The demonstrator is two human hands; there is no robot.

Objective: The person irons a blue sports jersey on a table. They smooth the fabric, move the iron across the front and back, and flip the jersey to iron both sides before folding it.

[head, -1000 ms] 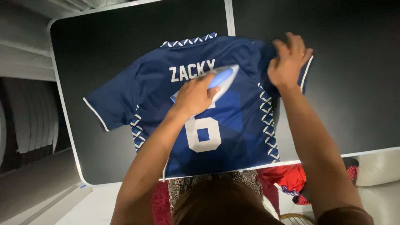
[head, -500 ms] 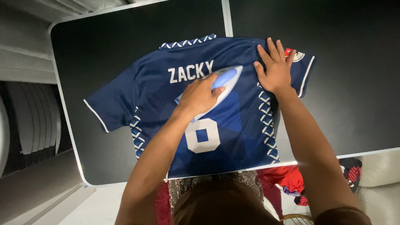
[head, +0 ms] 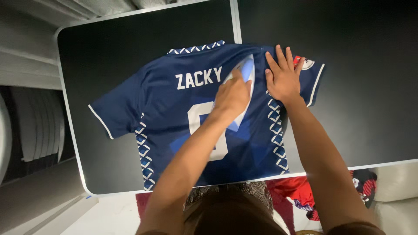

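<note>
Pressing a navy sports jersey (head: 174, 126) flat on a black table (head: 109, 56).

From the head view, your left hand (head: 233, 96) is closed around a white and pale-blue iron (head: 246, 72) resting on the jersey's upper back, while your right hand (head: 283, 78) lies open, fingers spread, on the shoulder just beside it. The jersey lies back-up, sleeves spread, and red fabric (head: 300, 191) shows below the table's edge.

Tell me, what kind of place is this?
Probably a home, not a workshop. A navy sports jersey lies flat on a black table used as an ironing surface; the left hand runs a pale blue iron over it, the right hand pressing the cloth. Red clothing lies on the floor.
</note>
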